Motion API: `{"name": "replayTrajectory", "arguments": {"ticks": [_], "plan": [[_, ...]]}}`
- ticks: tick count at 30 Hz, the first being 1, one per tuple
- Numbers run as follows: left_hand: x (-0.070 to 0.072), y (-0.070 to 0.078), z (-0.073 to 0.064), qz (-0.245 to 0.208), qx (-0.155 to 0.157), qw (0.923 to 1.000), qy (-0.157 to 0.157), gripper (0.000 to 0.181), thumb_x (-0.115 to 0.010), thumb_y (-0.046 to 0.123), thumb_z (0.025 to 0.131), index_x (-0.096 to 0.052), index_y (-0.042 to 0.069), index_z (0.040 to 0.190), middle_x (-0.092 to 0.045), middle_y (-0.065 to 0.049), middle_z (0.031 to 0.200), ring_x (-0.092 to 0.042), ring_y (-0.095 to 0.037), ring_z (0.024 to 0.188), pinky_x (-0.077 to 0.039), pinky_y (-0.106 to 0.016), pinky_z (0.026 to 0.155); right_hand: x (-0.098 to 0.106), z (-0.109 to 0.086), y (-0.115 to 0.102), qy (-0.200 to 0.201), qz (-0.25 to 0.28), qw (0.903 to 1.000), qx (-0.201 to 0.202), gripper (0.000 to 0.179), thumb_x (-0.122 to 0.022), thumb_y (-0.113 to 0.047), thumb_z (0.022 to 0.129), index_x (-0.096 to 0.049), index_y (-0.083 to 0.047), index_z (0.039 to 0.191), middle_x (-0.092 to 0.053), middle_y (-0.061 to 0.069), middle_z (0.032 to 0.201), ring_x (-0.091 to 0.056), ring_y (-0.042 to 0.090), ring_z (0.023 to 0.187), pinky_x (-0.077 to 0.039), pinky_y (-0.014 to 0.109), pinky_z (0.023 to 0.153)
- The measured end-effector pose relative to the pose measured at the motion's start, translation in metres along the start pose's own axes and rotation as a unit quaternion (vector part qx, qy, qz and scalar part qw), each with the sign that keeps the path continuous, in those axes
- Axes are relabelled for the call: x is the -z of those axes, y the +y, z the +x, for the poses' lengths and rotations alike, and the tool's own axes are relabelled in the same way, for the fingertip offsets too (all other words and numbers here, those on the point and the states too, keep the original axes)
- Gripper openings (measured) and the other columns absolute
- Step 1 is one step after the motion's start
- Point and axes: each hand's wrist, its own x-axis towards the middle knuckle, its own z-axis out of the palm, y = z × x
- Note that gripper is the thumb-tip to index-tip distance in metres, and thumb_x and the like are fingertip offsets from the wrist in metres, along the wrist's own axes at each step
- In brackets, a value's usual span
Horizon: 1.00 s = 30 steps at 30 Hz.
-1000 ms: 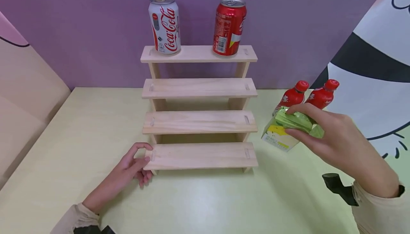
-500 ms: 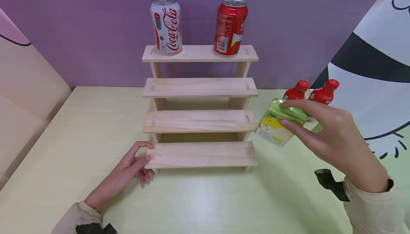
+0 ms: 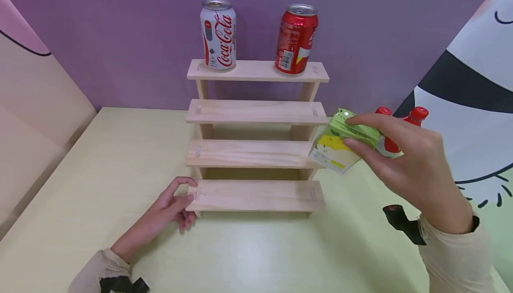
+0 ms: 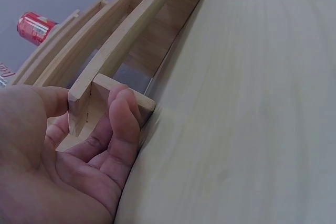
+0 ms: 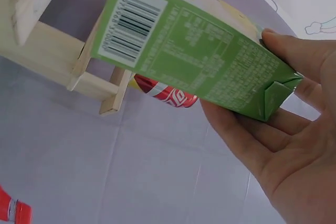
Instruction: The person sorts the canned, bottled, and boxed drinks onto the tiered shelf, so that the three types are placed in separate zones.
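My right hand (image 3: 413,164) grips a green and yellow drink carton (image 3: 334,150) by its top end, tilted, beside the right end of a stepped wooden rack (image 3: 256,197). In the right wrist view the carton's green side with a barcode (image 5: 133,24) faces the camera, thumb on one side and fingers on the other. My left hand (image 3: 174,204) pinches the left end of the rack's lowest shelf; in the left wrist view the thumb (image 4: 55,100) lies at the board's edge, with fingers curled under it. A white cola can (image 3: 218,34) and a red cola can (image 3: 296,39) stand on the top shelf.
Two red-capped bottles (image 3: 417,115) stand at the right behind my right hand, partly hidden by it. A purple wall (image 3: 140,39) rises behind the rack. The rack stands on a pale wooden table (image 3: 120,159).
My right hand has carried the carton left and slightly up, from near the bottles to the rack's right end. The left hand keeps its hold; the head view has shifted slightly.
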Motion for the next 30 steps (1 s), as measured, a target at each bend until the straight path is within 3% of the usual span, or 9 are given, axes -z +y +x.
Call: {"name": "replayTrajectory", "arguments": {"ticks": [2,6,9,13,19,26,30], "plan": [[-0.001,-0.001,0.0,-0.003,0.002,1.0,-0.001,0.031,-0.046,0.025,0.108,-0.034,0.016,0.135,-0.061,-0.021,0.073,-0.058,-0.024,0.061,-0.055,-0.037,0.053,-0.002,0.003,0.0,0.005,0.001,1.0,0.0,0.044,-0.086,0.0,0.072,-0.072,-0.002,0.113,-0.073,0.008,0.102,-0.061,-0.006,0.09,-0.045,0.006,0.082],[-0.001,-0.001,0.001,-0.007,0.003,1.0,-0.001,0.031,-0.046,0.025,0.108,-0.034,0.015,0.135,-0.061,-0.022,0.073,-0.059,-0.023,0.06,-0.055,-0.036,0.053,-0.006,0.009,0.001,0.025,-0.006,0.9996,0.012,0.037,-0.08,-0.024,0.086,-0.072,-0.001,0.114,-0.074,0.01,0.105,-0.058,-0.004,0.081,-0.041,0.006,0.065],[-0.001,-0.001,0.001,-0.005,0.004,1.0,0.0,0.031,-0.046,0.025,0.108,-0.034,0.016,0.135,-0.062,-0.022,0.073,-0.059,-0.023,0.06,-0.055,-0.036,0.053,-0.009,0.016,0.0,0.037,-0.006,0.9991,0.018,0.036,-0.08,-0.022,0.086,-0.072,-0.001,0.114,-0.074,0.01,0.107,-0.057,-0.002,0.079,-0.039,0.007,0.061],[-0.001,-0.001,0.001,-0.005,0.003,1.0,-0.001,0.031,-0.046,0.026,0.108,-0.034,0.016,0.135,-0.062,-0.021,0.073,-0.059,-0.023,0.06,-0.055,-0.037,0.053,-0.015,0.026,-0.005,0.047,0.016,0.9986,0.016,0.042,-0.085,0.001,0.074,-0.072,0.0,0.114,-0.073,0.011,0.109,-0.066,0.007,0.092,-0.047,0.01,0.078],[0.0,0.0,0.0,-0.009,-0.004,0.9999,-0.003,0.031,-0.045,0.024,0.108,-0.033,0.015,0.135,-0.062,-0.02,0.072,-0.059,-0.02,0.058,-0.055,-0.035,0.051,-0.031,0.043,-0.015,0.078,0.06,0.995,0.016,0.043,-0.085,0.008,0.07,-0.073,0.0,0.11,-0.073,0.013,0.107,-0.07,0.028,0.1,-0.048,0.015,0.092],[0.001,-0.001,0.001,-0.01,-0.006,0.9999,-0.004,0.031,-0.045,0.024,0.108,-0.033,0.015,0.135,-0.062,-0.021,0.072,-0.059,-0.021,0.058,-0.055,-0.036,0.051,-0.052,0.066,-0.023,0.073,0.095,0.9919,0.042,0.038,-0.082,0.007,0.076,-0.071,0.0,0.112,-0.073,0.011,0.11,-0.069,0.025,0.104,-0.051,0.022,0.093],[0.0,-0.002,0.001,-0.007,-0.004,1.0,-0.001,0.031,-0.045,0.024,0.108,-0.033,0.015,0.135,-0.062,-0.02,0.072,-0.059,-0.021,0.058,-0.055,-0.036,0.051,-0.068,0.079,-0.023,0.05,0.099,0.9925,0.051,0.034,-0.08,0.0,0.082,-0.07,0.0,0.114,-0.071,0.01,0.114,-0.068,0.023,0.106,-0.056,0.034,0.09]]}}
